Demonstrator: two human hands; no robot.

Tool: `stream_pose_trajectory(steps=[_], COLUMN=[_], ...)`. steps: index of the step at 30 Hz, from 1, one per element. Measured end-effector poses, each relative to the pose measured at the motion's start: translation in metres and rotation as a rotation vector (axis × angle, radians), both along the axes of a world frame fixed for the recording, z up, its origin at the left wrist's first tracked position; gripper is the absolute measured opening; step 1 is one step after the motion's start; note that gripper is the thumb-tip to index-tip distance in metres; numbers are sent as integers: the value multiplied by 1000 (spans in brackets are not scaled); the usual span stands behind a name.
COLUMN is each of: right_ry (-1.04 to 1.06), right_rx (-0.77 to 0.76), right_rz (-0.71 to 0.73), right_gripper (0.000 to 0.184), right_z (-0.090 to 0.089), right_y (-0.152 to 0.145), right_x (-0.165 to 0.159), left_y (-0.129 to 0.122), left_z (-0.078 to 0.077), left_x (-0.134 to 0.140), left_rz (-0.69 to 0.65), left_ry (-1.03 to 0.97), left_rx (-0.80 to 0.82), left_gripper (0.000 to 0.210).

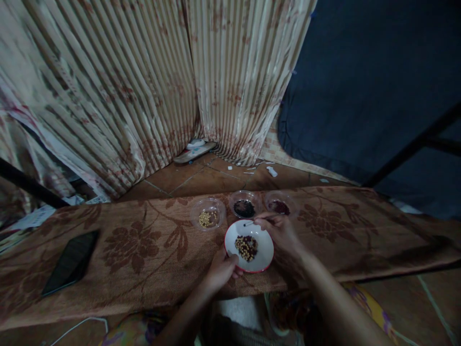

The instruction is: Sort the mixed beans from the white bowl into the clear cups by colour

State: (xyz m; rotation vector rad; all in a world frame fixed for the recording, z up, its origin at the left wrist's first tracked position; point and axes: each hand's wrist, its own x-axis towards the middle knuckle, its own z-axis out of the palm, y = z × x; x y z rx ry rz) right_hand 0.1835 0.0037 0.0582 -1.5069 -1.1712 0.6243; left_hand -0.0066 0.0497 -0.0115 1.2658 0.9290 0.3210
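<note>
A white bowl (265, 244) with a red rim holds a mix of yellow and dark beans (247, 248). My left hand (224, 269) grips the bowl's near-left rim, thumb over the edge. Above the far rim, my right hand (277, 230) pinches a pair of thin metal tweezers (249, 223), pointing left; a small dark spot shows at their tip. Behind the bowl stand three clear plastic bowls: one with yellow beans (206, 219) at left, one with black grains (243, 208) in the middle, one with dark red beans (280, 207) at right, partly behind my right hand.
A brown floral cloth (162, 278) covers the low table. A dark phone (71, 262) lies at its left. Beyond the far edge are a tiled floor (216, 179) with scraps, a skateboard (194, 153), striped curtains (230, 86) and a dark blue cloth (360, 86).
</note>
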Motion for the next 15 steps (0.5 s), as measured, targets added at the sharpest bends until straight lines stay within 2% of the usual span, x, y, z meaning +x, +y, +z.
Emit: stream_pose_trajectory(steps=[2, 5, 7, 10, 12, 14, 15], right_ry=[-17, -29, -41, -62, -90, -151, -199], right_rx=[82, 107, 122, 201, 222, 222, 234], right_rz=[-126, -257, -289, -281, -292, -266, -196], right_gripper=[31, 35, 34, 27, 22, 16, 15], right_z=[10, 17, 16, 20, 37, 63, 75], right_y=[17, 35, 35, 18, 2, -15, -26], right_x=[13, 24, 23, 5, -17, -39, -49], left_y=[0, 0, 0, -1, -1, -1, 0], left_z=[0, 0, -2, -4, -3, -1, 1], left_x=[0, -1, -1, -2, -1, -1, -1], left_rz=[-2, 3, 2, 3, 9, 15, 17], left_ry=[4, -6, -15, -24, -34, -40, -43], left_rx=[3, 3, 2, 5, 10, 21, 31], left_gripper=[29, 31, 34, 37, 37, 36, 36])
